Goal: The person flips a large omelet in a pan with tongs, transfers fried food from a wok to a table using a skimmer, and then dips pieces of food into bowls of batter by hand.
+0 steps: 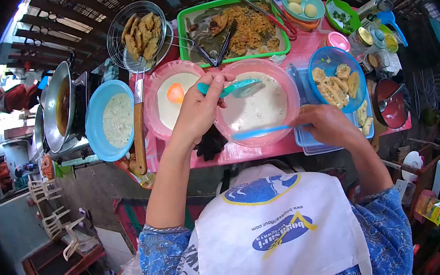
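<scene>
My left hand (pixel 201 106) is closed around the handle of a teal plastic spoon (pixel 236 86). The spoon's bowl hangs over a pink bowl (pixel 293 85) of thin white batter. On the right, my right hand (pixel 327 126) grips a long blue utensil (pixel 262 132), smeared by motion, which reaches across the near rim of the same bowl. Its exact kind cannot be made out. Beside it stands a second pink bowl (pixel 148 94) with white liquid and an orange scoop-like piece (pixel 175 93). A blue bowl (pixel 357 104) of pale, cut food pieces sits just beyond my right hand.
A light-blue bowl (pixel 92 126) of speckled batter is at left, near a wok (pixel 61 108). Behind are a strainer with fried pieces (pixel 141 36), a green tray (pixel 183 29) with tongs (pixel 217 55), and a bowl of eggs (pixel 294 3). Jars (pixel 365 36) stand at right.
</scene>
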Motion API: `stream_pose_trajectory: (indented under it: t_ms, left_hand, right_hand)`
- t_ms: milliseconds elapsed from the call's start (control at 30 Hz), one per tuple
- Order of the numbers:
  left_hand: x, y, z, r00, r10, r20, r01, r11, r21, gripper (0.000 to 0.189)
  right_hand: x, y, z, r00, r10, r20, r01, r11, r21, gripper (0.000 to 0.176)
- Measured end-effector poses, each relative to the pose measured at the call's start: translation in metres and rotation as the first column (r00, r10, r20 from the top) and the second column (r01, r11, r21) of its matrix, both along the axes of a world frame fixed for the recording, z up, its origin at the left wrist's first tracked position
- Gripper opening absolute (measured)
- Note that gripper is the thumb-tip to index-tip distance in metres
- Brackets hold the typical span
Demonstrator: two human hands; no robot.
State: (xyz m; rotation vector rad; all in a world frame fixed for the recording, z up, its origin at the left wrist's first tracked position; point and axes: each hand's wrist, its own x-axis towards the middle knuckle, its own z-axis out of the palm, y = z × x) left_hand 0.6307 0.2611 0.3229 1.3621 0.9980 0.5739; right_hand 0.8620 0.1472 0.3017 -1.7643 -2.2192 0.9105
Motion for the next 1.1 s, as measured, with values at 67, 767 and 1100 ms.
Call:
stream_pose_trajectory:
  t_ms: [67,767,1100]
  left_hand:
    - [0.001,0.001,0.000,0.999,0.026,0.035,-0.026,1.000,0.002,0.034]
    - [0.005,0.008,0.009,0.996,-0.072,0.059,0.071,0.997,0.016,0.029]
    - [-0.015,-0.007,0.007,0.988,-0.009,0.151,0.000,0.998,0.056,0.027]
  right_hand:
    - [-0.004,-0.007,-0.003,0.998,0.064,0.006,-0.064,0.998,-0.017,0.026]
    - [-0.084,-0.036,-0.051,0.923,-0.363,-0.126,0.376,0.921,0.098,0.034]
    - [-0.047,-0.060,-0.037,0.839,-0.511,-0.188,0.543,0.809,0.223,0.035]
